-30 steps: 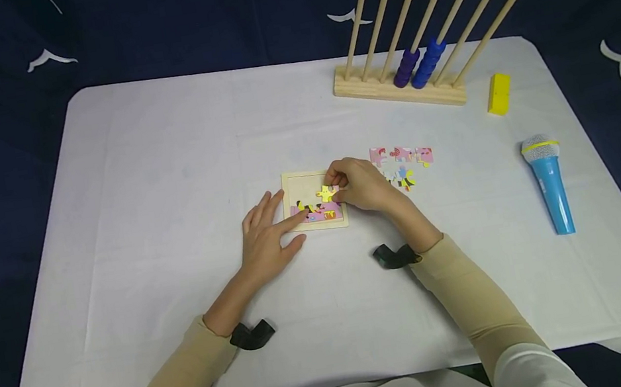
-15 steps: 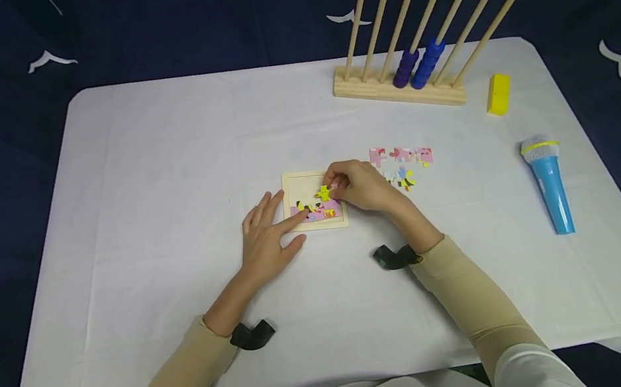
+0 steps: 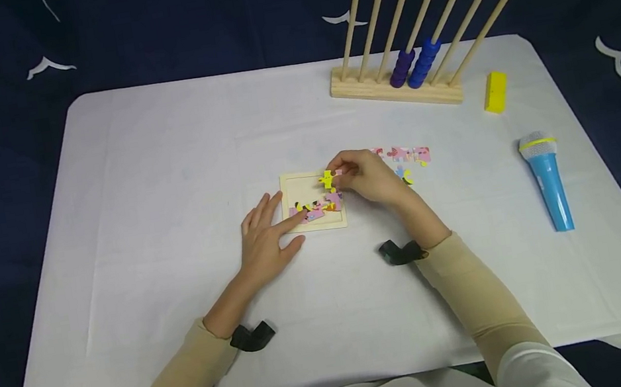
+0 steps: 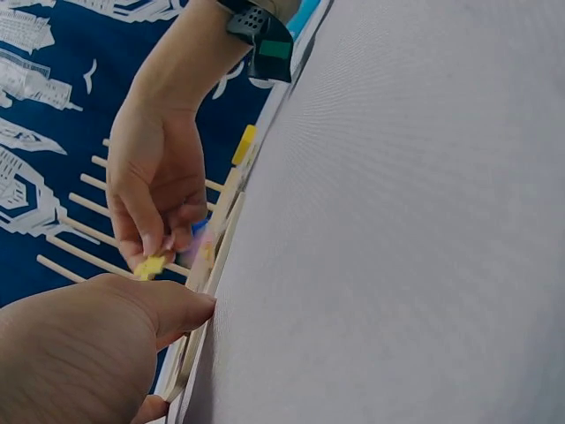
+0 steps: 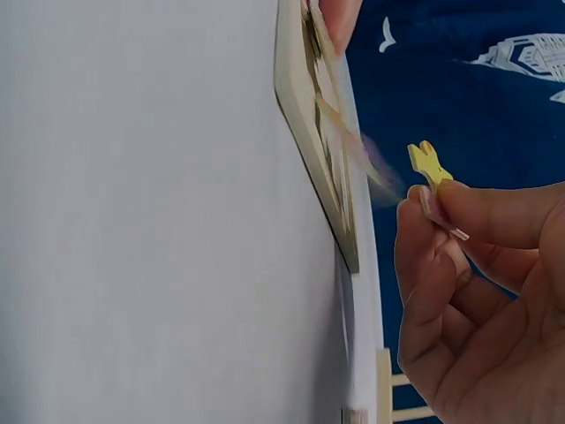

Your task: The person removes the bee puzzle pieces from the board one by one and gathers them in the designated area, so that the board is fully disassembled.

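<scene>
Right hand pinches a yellow puzzle piece over the square wooden tray

From my remote seat I work left to right across a faintly creased white cloth. The left hand lies with fingers straight and spread, gripping nothing; its index finger rests on flat pink pieces along the tray's near side. At the tray's right, the right hand grasps the yellow piece, all rounded knobs, between thumb and fingers (a bit of pink shows there too). Loose puzzle pieces lie just beyond, partly hidden by that hand. Farther back stand a wooden abacus with slim rods and ribbed purple and blue beads, then a smooth yellow block; nearer lies a microphone, grainy silver head on a glossy blue handle.

My right wrist view adds what the head view flattens: the piece's thin edge, and a blurred strip slanting up from the tray toward that grip. The left wrist view shows me the left thumb by the tray's edge; whether they touch, I cannot tell.
</scene>
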### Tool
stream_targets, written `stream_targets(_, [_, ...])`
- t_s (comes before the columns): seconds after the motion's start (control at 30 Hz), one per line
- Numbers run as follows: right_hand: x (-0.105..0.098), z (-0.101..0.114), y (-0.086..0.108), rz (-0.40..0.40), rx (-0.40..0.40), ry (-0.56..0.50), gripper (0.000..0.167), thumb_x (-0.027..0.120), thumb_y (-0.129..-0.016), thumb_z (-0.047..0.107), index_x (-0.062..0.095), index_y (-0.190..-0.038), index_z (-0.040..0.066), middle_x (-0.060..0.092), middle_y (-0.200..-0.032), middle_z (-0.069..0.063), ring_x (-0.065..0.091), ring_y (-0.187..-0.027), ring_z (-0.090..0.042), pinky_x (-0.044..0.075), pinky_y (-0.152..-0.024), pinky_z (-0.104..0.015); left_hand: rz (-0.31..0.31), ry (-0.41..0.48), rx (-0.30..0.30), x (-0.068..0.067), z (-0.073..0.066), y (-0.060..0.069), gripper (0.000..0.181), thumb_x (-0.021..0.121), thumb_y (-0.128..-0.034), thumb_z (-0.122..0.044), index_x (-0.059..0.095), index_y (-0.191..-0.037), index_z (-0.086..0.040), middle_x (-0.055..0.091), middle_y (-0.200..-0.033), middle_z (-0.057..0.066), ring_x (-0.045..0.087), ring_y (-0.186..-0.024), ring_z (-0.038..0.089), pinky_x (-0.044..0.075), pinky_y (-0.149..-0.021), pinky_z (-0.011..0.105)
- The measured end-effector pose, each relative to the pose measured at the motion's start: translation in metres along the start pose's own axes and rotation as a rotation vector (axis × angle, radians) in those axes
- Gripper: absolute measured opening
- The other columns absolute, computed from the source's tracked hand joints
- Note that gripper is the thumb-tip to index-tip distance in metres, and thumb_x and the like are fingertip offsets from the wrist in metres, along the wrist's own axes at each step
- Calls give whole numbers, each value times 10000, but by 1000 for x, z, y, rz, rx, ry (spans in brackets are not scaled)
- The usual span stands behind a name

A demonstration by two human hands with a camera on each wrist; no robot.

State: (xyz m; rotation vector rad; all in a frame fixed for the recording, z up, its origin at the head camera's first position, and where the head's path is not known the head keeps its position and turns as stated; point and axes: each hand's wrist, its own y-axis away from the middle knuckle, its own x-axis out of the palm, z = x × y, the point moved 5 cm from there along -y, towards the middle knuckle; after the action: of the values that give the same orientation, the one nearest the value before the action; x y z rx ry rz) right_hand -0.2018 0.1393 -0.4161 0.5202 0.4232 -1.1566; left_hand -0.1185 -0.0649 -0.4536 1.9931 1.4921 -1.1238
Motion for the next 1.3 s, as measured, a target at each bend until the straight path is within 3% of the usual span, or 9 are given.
stream_targets(0.23, [-27, -20, 13, -51, 83, -104, 228, 661, -918, 82, 658, -1130, -2, 616, -889, -122, 638, -783, -190, 526, -676, -235, -19, 8, 10, 1, 1, 1, 391, 694, -874, -242, 680, -1262, -193, 343, -1562, 159, 208, -1480, 365, 166, -1143, 584])
stream_targets(0.4, [-55, -43, 29, -115, 129, -117, 270, 665, -918, 89, 637, -1155, -37, 628, -836, -34, 634, -734, -127, 506, -620, -222, -29, 12, 16, 1, 0, 1, 385, 700, -870, -236, 687, -1252, -191, 353, -1555, 160, 214, -1476, 369, 168, -1139, 585])
stream_targets(0.67, [-108, -81, 62, -285, 240, -68, 257, 640, -927, 83, 639, -1155, -35, 608, -724, 118, 649, -687, -70, 490, -607, -216, -23, 17, 6, 1, 0, 1, 388, 706, -868, -214, 685, -1253, -169, 348, -1557, 166, 205, -1479, 369, 156, -1144, 581])
stream_targets(0.8, [-123, -91, 74, -317, 295, -10, 255, 628, -934, 107, 646, -1162, -5, 594, -739, 142, 620, -694, -87, 475, -603, -227, -19, 13, 1, 1, 0, 1, 389, 707, -869, -218, 684, -1255, -172, 344, -1560, 166, 204, -1479, 368, 157, -1145, 578])
stream_targets(0.93, [-127, -97, 78, -289, 319, 5, 285, 625, -945, 151, 644, -1189, 5, 596, -752, 152, 596, -716, -113, 477, -627, -213, -24, 12, -4, 0, 1, 2, 386, 709, -868, -227, 687, -1250, -172, 346, -1560, 161, 204, -1479, 369, 160, -1143, 580])
stream_targets(1.13, [-118, -101, 73, -202, 291, -41, 349, 677, -917, 133, 630, -1200, -66, 624, -733, 132, 614, -668, -45, 496, -603, -173, -27, 21, -3, 0, 1, 2, 386, 709, -867, -223, 688, -1250, -175, 347, -1559, 160, 204, -1480, 364, 157, -1146, 576])
stream_targets(1.3, [-112, -102, 67, -184, 295, 9, 326, 706, -893, 122, 639, -1146, -73, 615, -698, 103, 579, -639, -44, 492, -588, -180, -29, 22, 5, 1, 0, 2, 385, 706, -867, -219, 688, -1250, -177, 351, -1557, 158, 209, -1479, 362, 160, -1145, 578])
